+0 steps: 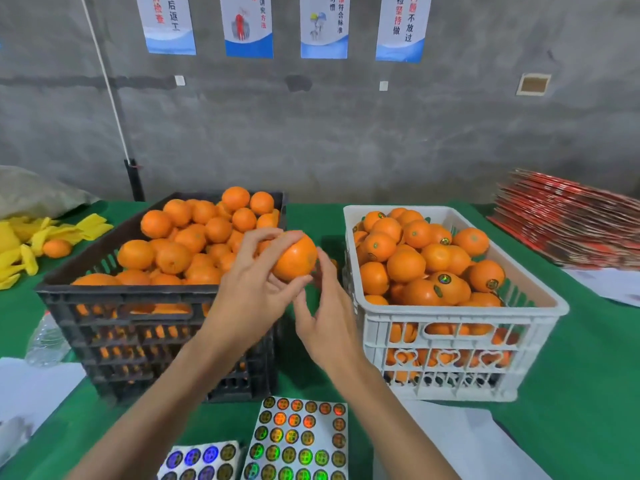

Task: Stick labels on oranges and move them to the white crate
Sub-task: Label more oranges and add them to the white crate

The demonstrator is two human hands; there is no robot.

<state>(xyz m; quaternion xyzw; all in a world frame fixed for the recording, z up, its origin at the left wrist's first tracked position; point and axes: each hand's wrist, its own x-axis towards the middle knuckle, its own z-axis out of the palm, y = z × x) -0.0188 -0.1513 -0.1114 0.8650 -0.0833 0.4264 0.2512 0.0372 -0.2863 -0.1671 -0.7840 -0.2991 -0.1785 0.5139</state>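
My left hand grips an orange between the two crates, above the green table. My right hand touches the orange's right side with its fingertips; whether a label sits under them is hidden. The black crate on the left is heaped with unlabelled oranges. On the right, the white crate holds oranges, several of them bearing round stickers. A sheet of round holographic labels lies at the table's front edge, with a second label sheet to its left.
Yellow foam nets and a loose orange lie at the far left. A clear plastic bottle lies beside the black crate. Flat red cartons are stacked at the back right. White paper lies by the white crate.
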